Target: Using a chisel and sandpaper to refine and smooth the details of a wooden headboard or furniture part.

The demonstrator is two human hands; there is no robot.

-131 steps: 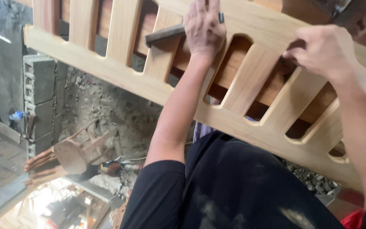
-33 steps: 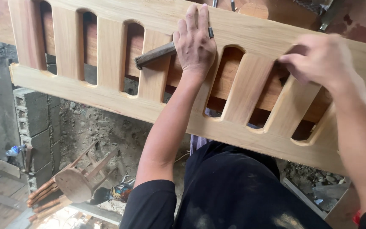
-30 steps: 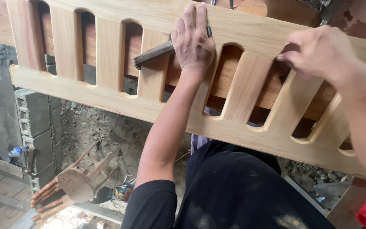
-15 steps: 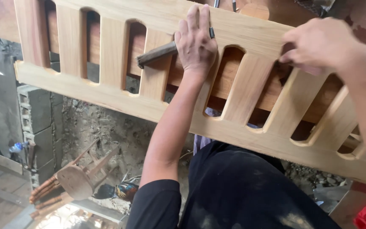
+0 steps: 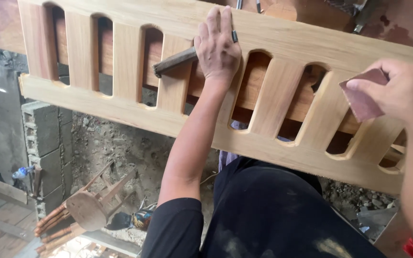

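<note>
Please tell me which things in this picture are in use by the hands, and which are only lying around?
In use:
- slatted wooden panel, pressed flat by the left hand
- reddish sandpaper piece, pinched in the right hand

Lying about:
- dark metal tool under the left hand
- overturned wooden stool on the ground
- grey concrete blocks
</note>
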